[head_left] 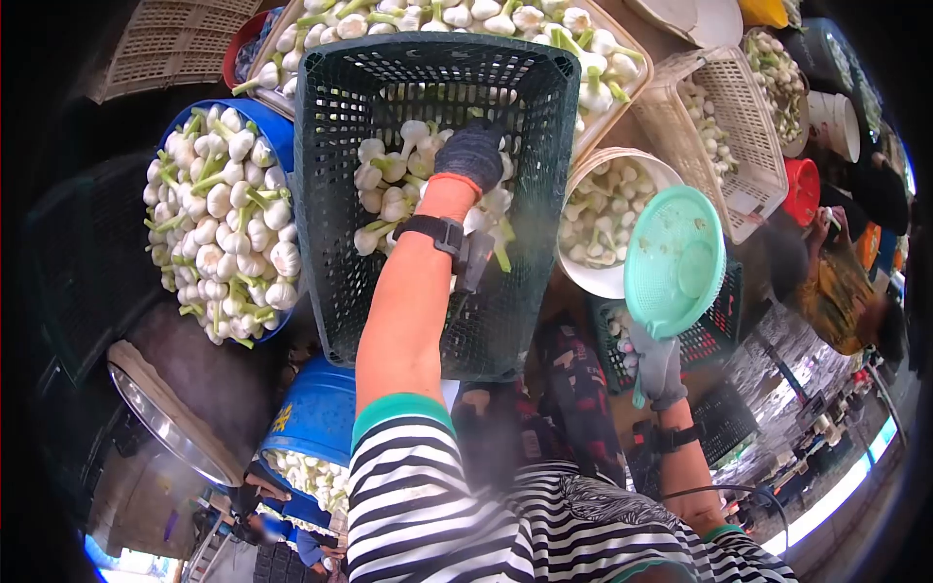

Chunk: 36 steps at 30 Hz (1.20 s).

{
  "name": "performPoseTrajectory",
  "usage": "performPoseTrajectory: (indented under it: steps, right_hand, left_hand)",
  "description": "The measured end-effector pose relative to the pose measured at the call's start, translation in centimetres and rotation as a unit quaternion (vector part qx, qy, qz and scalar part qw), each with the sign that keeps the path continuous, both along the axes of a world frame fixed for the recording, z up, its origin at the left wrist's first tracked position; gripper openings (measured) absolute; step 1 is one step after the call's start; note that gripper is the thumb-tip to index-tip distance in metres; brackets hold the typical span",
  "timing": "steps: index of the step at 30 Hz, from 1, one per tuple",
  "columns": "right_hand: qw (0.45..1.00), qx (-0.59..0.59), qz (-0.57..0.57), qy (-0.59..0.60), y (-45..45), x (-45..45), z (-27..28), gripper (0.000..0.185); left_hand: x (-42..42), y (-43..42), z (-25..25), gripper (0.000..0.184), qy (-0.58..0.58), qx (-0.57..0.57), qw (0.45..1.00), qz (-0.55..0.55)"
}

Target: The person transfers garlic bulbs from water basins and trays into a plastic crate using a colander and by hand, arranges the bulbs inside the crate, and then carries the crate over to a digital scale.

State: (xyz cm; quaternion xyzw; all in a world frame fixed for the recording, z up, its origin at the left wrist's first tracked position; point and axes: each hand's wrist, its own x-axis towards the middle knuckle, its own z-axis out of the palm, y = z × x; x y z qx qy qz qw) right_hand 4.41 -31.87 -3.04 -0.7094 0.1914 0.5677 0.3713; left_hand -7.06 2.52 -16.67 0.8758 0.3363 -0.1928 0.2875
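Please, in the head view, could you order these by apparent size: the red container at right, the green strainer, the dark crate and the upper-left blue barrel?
Largest to smallest:
1. Dark crate
2. Blue barrel
3. Green strainer
4. Red container

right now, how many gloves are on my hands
2: dark glove on left hand inside dark-green plastic crate; grey glove on right hand holding mint-green plastic colander.

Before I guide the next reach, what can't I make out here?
- Head view: anything the left hand may grip, hidden by the hand itself.
- Head view: part of the white bucket, hidden by the green strainer.
- Head view: far end of the garlic tray, cut off by the top edge.
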Motion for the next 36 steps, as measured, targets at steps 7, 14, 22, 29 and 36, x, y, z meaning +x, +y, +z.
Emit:
performPoseTrajectory:
  steps: [7,14,22,29,36]
  right_hand:
    - [0.999,0.017,-0.037,0.022,0.7,0.3,0.8,0.011]
    - [0.998,0.004,-0.053,0.032,-1.5,0.3,-0.2,0.010]
    - [0.999,-0.014,-0.047,0.004,-0.8,0.2,0.4,0.009]
    - [1.000,-0.017,-0.016,0.002,-0.6,0.4,0.4,0.006]
    - [0.989,0.033,-0.129,0.062,-4.2,1.4,-1.1,0.006]
  left_hand:
    - [-0.6,2.3,-3.5,0.037,-0.050,-0.024,0.993,-0.108]
    - [-2.8,1.8,0.2,0.037,-0.105,0.025,0.993,-0.043]
    - [-6.6,-0.2,-1.2,0.045,-0.182,-0.182,0.924,0.282]
    - [-4.7,0.3,-2.6,0.050,-0.106,0.037,0.978,0.175]
    - [-4.2,-1.3,-1.1,0.055,-0.098,0.120,0.968,0.198]
